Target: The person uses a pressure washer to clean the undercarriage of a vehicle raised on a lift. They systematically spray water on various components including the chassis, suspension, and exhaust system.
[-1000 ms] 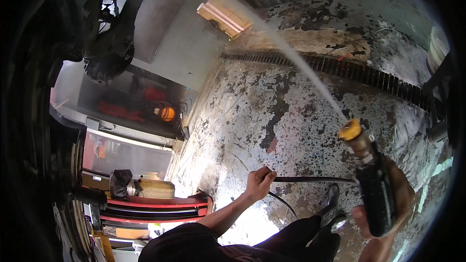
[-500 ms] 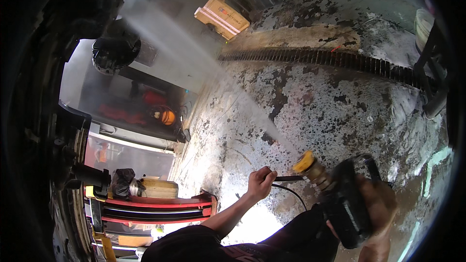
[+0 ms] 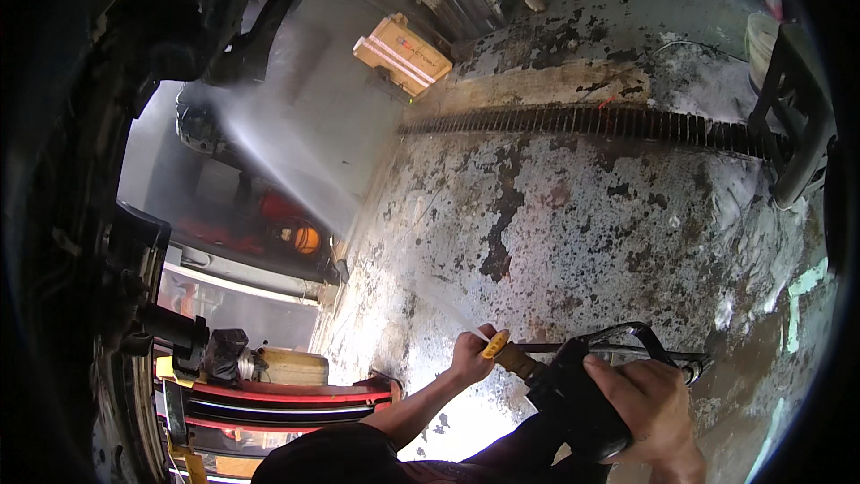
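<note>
Swinging left and downward since half a second ago, the spray gun (image 3: 582, 403) is now bringing its yellow nozzle (image 3: 494, 346) across in front of the left hand (image 3: 468, 358), and its spray (image 3: 288, 172) is crossing lower toward a round black part (image 3: 199, 121) at upper left. Its long axis is slanting from the right hand (image 3: 647, 405), at lower right, up and left to the nozzle, which is overlapping the left hand in view; whether they are touching, I cannot tell. Right is the nearer hand, since it is grasping the gun's rear, wrist coming up from the lower edge, back of the hand facing up; whether a finger is pressing the trigger is not showing. Left is reaching out with a slightly bent arm, clenching a black hose (image 3: 545, 348) that is running rightward behind the gun, its grip partly hidden. Beyond both, a floor drain (image 3: 555, 118) is stretching across the patchy floor (image 3: 573, 224).
</note>
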